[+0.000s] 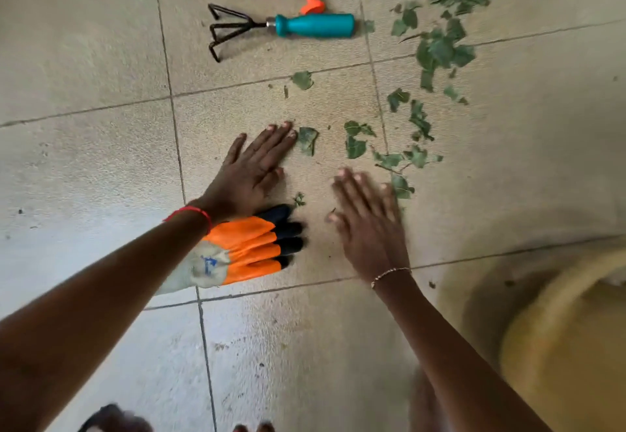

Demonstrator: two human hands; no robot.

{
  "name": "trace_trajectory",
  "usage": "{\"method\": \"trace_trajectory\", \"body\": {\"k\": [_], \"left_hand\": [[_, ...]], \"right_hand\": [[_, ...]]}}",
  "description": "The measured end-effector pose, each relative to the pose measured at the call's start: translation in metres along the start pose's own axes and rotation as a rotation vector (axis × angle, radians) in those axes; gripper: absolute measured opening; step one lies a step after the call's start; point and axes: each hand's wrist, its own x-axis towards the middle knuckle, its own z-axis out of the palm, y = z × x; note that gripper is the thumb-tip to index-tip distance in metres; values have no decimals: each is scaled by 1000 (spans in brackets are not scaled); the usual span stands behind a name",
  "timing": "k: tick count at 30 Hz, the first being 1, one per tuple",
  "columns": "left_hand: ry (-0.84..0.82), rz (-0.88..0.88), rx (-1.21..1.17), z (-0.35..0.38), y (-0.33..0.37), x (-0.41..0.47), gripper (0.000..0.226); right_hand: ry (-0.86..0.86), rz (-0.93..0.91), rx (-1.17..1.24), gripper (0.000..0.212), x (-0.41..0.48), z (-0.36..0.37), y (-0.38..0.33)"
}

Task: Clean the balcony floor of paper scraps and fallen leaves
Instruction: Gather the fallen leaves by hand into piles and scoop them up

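Bare tile [84,160] left; glove [250,245] below, rake [281,26] ahead, leaves [430,55] right.

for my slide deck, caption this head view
Open left hand and right hand reach for leaves on the floor, glove and rake nearby

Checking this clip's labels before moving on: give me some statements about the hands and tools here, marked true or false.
1. The left hand and right hand are bare; the orange glove lies on the floor. True.
2. The left hand grips the hand rake. False: it lies flat on the floor, the rake apart from it.
3. Green leaf scraps lie scattered on the floor. True.
4. The rake's handle is red. False: it is teal.
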Motion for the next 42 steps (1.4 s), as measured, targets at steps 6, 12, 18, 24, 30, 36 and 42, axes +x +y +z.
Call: {"method": "trace_trajectory", "body": {"k": [6, 12, 18, 24, 30, 36, 42], "left_hand": [[-27, 3, 25, 6, -8, 1, 60], [-37, 16, -43, 8, -14, 5, 58], [-11, -20, -214, 16, -25, 16, 58], [244, -116, -445, -3, 11, 20, 62], [358, -309, 25, 14, 24, 89, 83], [306, 128, -334, 12, 42, 100, 60], [505, 51, -477, 6, 18, 96, 49]], "right_hand": [[14, -288, 63, 52, 27, 3, -23], [191, -159, -27, 47, 57, 10, -15], [103, -396, -113, 47, 57, 17, -24], [224, -103, -85, 56, 79, 7, -11], [390, 139, 12, 57, 81, 8, -13], [496, 361, 100, 52, 84, 7, -11], [339, 92, 131, 60, 82, 1, -12]]}}
